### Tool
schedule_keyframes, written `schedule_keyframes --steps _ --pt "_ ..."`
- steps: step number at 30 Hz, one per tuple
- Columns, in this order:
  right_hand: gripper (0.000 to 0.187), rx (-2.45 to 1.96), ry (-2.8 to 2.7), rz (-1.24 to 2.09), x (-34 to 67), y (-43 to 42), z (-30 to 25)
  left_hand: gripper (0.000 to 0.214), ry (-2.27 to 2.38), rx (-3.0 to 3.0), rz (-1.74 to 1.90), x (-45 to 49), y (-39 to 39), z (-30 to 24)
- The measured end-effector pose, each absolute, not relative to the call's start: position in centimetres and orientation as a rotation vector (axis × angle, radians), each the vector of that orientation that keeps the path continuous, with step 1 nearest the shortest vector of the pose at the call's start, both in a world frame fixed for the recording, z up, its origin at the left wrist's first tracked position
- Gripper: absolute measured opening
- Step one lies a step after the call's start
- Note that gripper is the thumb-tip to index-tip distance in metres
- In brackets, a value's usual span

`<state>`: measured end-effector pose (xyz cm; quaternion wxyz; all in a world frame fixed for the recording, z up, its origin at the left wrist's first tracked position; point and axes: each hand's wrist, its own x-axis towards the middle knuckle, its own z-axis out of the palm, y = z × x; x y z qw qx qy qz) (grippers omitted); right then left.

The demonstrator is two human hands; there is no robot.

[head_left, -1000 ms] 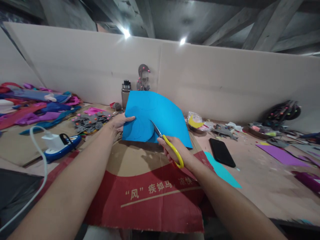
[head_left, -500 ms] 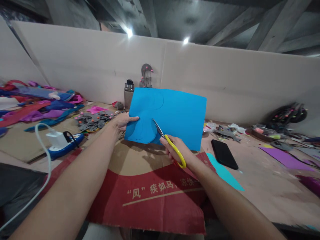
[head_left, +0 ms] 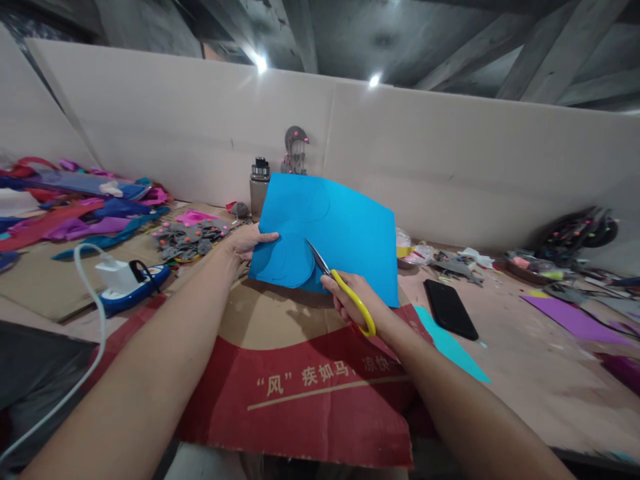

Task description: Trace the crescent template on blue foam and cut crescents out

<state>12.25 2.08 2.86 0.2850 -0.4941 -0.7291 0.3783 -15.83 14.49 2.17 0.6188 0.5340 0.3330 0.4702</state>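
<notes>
A blue sheet [head_left: 355, 233] with curved outlines drawn on it stands raised in front of me. At its left edge my left hand [head_left: 246, 241] grips it, thumb on the near face and the other fingers behind. My right hand [head_left: 347, 293] is closed round the yellow handles of a pair of scissors [head_left: 360, 308]. The blades lie along the drawn curve, and a cut runs up from the sheet's lower edge beside them. How far apart the blades are is hard to see. Beneath the sheet lies a red and brown cardboard piece [head_left: 300, 420] with printed characters.
To the right lie a black phone [head_left: 450, 309], a turquoise sheet [head_left: 453, 347] and a purple sheet [head_left: 570, 319]. At left are a blue power strip [head_left: 135, 293], grey pieces with pins [head_left: 187, 239] and colourful scraps [head_left: 75, 207]. A bottle [head_left: 259, 190] stands behind.
The blue sheet's right side has bent and swung, its right edge now further left and its top corner lower. Both hands and the scissors keep nearly the same place.
</notes>
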Motion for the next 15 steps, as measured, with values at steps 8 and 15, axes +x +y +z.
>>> schedule_keyframes --steps 8,15 --pt "0.041 -1.291 -1.983 1.038 12.7 1.8 3.2 0.089 0.763 1.167 1.057 -15.7 14.2 2.5" --pt "0.044 -1.272 -1.99 1.022 12.7 2.7 2.1 0.085 0.754 1.177 1.001 -15.7 14.4 2.6"
